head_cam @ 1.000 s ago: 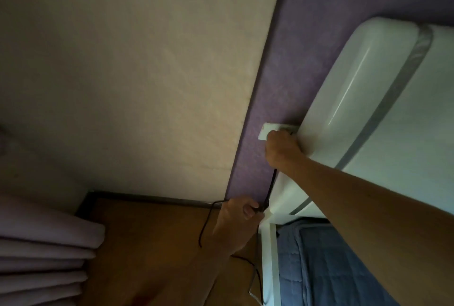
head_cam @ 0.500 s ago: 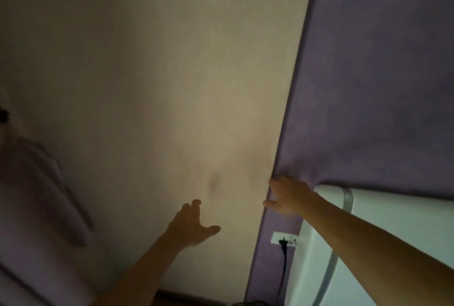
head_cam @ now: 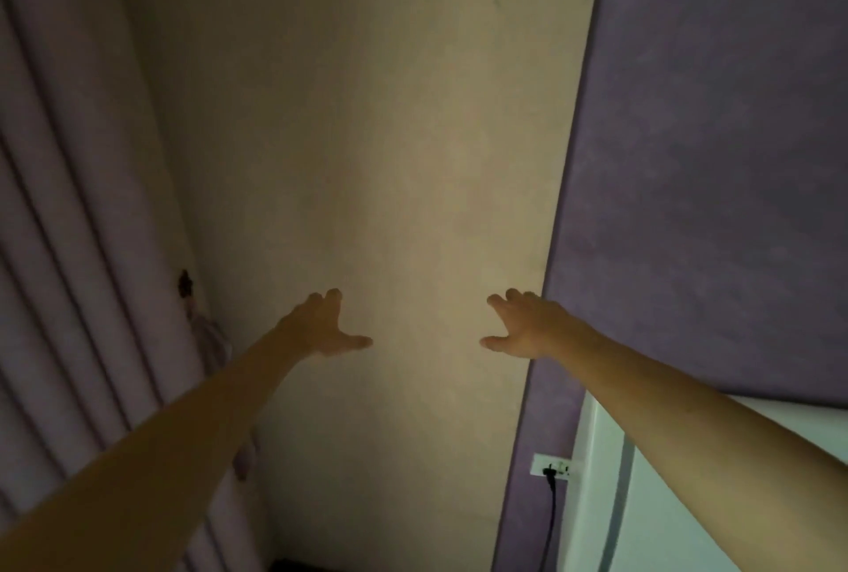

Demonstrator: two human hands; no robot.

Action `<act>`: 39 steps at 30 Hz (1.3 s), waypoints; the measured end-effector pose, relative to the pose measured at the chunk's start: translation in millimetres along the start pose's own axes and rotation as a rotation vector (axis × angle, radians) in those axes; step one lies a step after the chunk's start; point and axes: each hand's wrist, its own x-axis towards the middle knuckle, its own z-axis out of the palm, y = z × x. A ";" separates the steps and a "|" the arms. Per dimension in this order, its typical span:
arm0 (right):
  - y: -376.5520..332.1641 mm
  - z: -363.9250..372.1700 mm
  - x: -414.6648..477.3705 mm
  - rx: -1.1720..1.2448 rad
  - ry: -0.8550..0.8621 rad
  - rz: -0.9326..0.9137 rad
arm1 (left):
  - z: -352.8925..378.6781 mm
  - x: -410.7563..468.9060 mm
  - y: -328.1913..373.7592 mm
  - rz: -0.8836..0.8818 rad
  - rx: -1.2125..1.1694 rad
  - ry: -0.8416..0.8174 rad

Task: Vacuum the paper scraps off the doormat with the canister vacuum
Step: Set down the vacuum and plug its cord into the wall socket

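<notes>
Both arms stretch toward the beige wall [head_cam: 390, 135], left hand [head_cam: 321, 328] and right hand [head_cam: 527, 328] spread, fingers loose, empty. Low right of that wall, a black cord [head_cam: 554, 505] plugs into a white socket [head_cam: 560, 466], its lower end cut off.

I count two hands in view, one left hand [head_cam: 321, 328] and one right hand [head_cam: 532, 328]. I see one wall socket [head_cam: 553, 466], one black cord [head_cam: 553, 507], one pleated curtain [head_cam: 69, 250], one white panel [head_cam: 665, 535], one beige wall [head_cam: 390, 158] and one purple wall [head_cam: 711, 158].
</notes>
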 end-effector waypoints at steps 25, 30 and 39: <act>-115.2 100.4 -111.1 0.077 -0.203 -0.128 | 57.5 -176.4 -124.6 -0.076 0.437 -0.242; -102.7 157.1 -139.0 0.102 -0.311 -0.140 | 101.8 -203.9 -113.3 -0.090 0.386 -0.332; -99.4 288.8 -193.6 0.198 -0.490 -0.131 | 236.7 -238.4 -86.0 -0.085 0.294 -0.515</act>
